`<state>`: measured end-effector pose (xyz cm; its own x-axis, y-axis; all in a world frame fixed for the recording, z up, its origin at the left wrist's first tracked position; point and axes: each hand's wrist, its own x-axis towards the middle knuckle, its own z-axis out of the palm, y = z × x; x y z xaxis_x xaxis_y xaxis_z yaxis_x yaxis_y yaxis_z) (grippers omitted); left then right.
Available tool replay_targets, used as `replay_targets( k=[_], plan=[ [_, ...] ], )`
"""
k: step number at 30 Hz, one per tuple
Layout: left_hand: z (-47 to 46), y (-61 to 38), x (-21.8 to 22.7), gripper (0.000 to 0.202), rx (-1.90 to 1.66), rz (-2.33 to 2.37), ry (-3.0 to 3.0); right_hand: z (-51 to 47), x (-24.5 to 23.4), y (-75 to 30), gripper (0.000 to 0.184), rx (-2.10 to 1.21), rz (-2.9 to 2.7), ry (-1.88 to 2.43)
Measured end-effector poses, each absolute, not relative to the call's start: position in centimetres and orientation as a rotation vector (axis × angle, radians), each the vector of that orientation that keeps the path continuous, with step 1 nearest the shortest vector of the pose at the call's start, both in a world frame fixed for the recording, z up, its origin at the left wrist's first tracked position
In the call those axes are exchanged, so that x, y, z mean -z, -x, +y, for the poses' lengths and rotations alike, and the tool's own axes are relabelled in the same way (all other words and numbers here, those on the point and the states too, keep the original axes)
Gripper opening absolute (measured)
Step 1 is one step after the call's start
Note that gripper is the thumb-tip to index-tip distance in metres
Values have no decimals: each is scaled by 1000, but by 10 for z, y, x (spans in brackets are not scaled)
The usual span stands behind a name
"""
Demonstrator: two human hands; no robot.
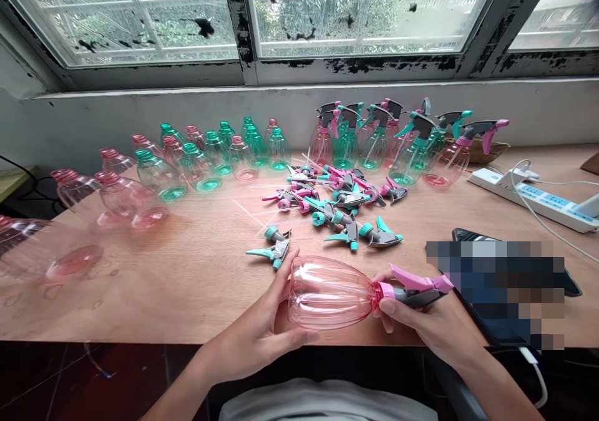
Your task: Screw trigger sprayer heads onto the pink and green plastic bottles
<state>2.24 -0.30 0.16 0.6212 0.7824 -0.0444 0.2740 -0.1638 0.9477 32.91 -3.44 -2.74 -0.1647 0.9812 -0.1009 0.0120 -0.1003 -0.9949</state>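
A clear pink spray bottle [330, 293] lies on its side between my hands, its base to the left, near the table's front edge. My left hand [276, 321] is wrapped round the base end, thumb in front. At the neck, my right hand [416, 318] grips the pink collar of the grey-and-pink spray head [421, 287], which sits on the bottle's mouth. Just beyond my left hand lies a loose teal-and-grey spray head [276, 246]. Behind the bottle is a pile of loose pink and teal spray heads [332, 196] with thin clear tubes.
Open pink and green bottles [206, 159] stand along the left and back. At the back right are several bottles with spray heads fitted [374, 140]. A power strip [538, 199], a wicker basket [484, 153] and a dark, partly blurred device [477, 265] are on the right.
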Motion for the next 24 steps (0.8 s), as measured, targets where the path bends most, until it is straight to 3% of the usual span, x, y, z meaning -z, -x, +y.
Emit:
replay_targets(
  k=[12,18,24],
  plan=[
    [-3,-24,-3,111,-538,868,-1695,-33,29,-332,44,-1418,-1325,1201],
    [-3,-24,-5,112,-543,871,-1687,-35,28,-331,32,-1399,-1249,1206],
    [-2,-24,-4,111,-537,872,-1686,-35,28,-330,42,-1385,-1283,1228]
  ],
)
